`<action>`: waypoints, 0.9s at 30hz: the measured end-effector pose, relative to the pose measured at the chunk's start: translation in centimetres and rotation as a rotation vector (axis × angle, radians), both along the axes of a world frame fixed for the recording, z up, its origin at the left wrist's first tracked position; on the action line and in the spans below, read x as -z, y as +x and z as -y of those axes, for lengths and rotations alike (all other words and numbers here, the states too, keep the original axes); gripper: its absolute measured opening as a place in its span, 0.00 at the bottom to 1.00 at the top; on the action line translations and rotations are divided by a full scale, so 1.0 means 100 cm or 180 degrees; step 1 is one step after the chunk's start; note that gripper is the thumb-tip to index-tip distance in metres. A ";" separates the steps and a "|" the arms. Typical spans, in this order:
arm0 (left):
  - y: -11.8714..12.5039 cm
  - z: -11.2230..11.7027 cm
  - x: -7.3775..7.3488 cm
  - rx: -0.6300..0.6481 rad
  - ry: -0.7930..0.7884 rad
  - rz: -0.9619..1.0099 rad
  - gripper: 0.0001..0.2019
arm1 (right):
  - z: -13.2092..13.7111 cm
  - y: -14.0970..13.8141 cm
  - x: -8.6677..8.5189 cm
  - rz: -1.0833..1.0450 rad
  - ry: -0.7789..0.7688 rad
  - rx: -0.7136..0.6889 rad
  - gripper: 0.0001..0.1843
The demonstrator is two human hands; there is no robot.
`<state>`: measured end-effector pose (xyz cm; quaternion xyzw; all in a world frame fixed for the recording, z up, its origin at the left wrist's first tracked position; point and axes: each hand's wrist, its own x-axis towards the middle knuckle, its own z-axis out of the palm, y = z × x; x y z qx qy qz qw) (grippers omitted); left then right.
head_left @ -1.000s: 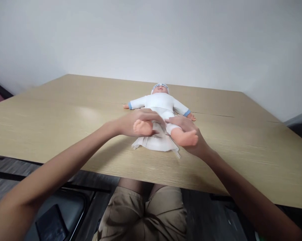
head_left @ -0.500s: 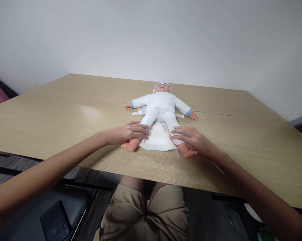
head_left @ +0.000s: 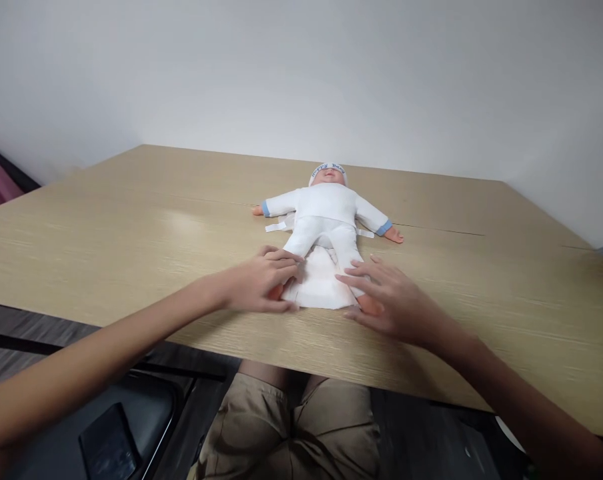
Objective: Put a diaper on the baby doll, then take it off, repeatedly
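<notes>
Open table [head_left: 131,230] stretches wide to the left and right of the doll [head_left: 326,210], and behind its head as far as the wall [head_left: 301,80]. At the near edge, the left hand [head_left: 259,283] and right hand [head_left: 399,303] crowd the white pad [head_left: 321,288], leaving only a narrow gap between them.

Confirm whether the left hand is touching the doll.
Touching. The head view shows the left hand wrapped around the doll at its lower leg, fingers lying on the white trouser with no gap; the foot is mostly hidden inside the hand.
</notes>
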<state>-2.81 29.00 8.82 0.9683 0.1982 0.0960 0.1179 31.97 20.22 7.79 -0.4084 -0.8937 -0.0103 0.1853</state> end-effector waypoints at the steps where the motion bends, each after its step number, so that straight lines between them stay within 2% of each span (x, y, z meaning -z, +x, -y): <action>1: 0.003 0.005 0.005 -0.0094 0.0103 0.0008 0.24 | 0.004 -0.005 0.005 0.0084 0.0114 0.0050 0.31; 3: 0.008 0.011 0.013 -0.0239 0.0265 0.0017 0.23 | 0.010 -0.013 0.015 0.0179 0.0260 0.0170 0.30; 6: 0.014 0.015 0.018 -0.0364 0.0379 0.0107 0.09 | 0.008 -0.017 0.023 0.0075 0.0384 0.0372 0.21; 8: 0.019 0.015 0.014 -0.0439 0.0310 0.0224 0.07 | 0.003 -0.017 0.021 -0.0110 0.0357 0.0415 0.20; 11: 0.024 0.008 0.003 -0.0657 -0.0007 0.0612 0.07 | -0.010 -0.016 0.008 -0.0474 0.0094 0.0470 0.16; 13: 0.029 -0.003 -0.007 -0.0824 -0.0249 0.1017 0.06 | -0.022 -0.014 -0.004 -0.0836 -0.0156 0.0629 0.18; 16: 0.038 -0.035 -0.024 -0.1000 -0.0437 0.1595 0.07 | -0.048 -0.012 -0.018 -0.1420 -0.0346 0.0818 0.22; 20: 0.057 -0.081 -0.045 -0.1220 -0.0644 0.2080 0.11 | -0.087 -0.015 -0.025 -0.1865 -0.0458 0.0862 0.22; 22: 0.063 -0.090 -0.052 -0.1348 -0.0839 0.1962 0.15 | -0.099 -0.018 -0.025 -0.1913 -0.0669 0.0923 0.24; 24: 0.064 -0.085 -0.052 -0.1448 -0.0900 0.1559 0.21 | -0.103 -0.020 -0.025 -0.1882 -0.0789 0.0964 0.25; 27: 0.052 -0.066 -0.044 -0.1194 -0.0707 0.0952 0.27 | -0.097 -0.020 -0.026 -0.1860 -0.0802 0.1039 0.25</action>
